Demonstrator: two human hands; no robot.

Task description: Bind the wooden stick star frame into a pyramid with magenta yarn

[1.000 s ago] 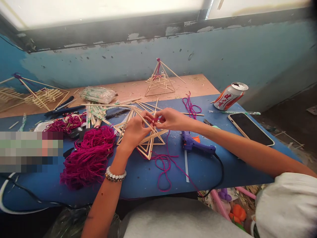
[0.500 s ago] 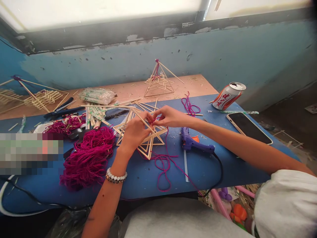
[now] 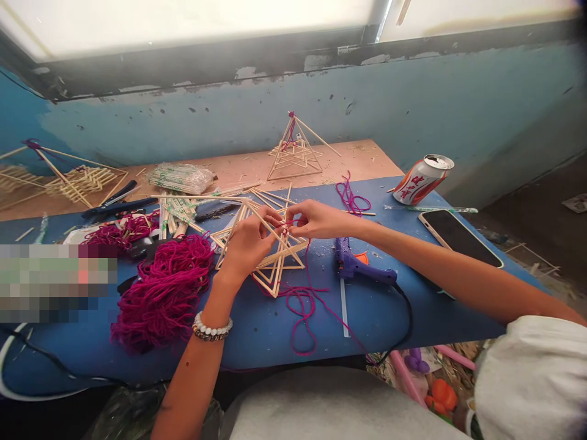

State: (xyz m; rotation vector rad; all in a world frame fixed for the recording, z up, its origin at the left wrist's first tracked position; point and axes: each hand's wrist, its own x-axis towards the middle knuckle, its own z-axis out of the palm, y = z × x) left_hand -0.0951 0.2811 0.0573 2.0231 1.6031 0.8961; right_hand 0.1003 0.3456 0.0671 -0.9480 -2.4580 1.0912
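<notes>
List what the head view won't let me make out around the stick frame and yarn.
Head view:
- Where the magenta yarn meets the stick frame: hidden by the fingers of the left hand and right hand.
- Left part of the blue table: covered by a pixelated patch.
- Far-left stick pyramid: cut off by the picture's edge.
- Orange object below the table: partly cut off by the white sleeve.
</notes>
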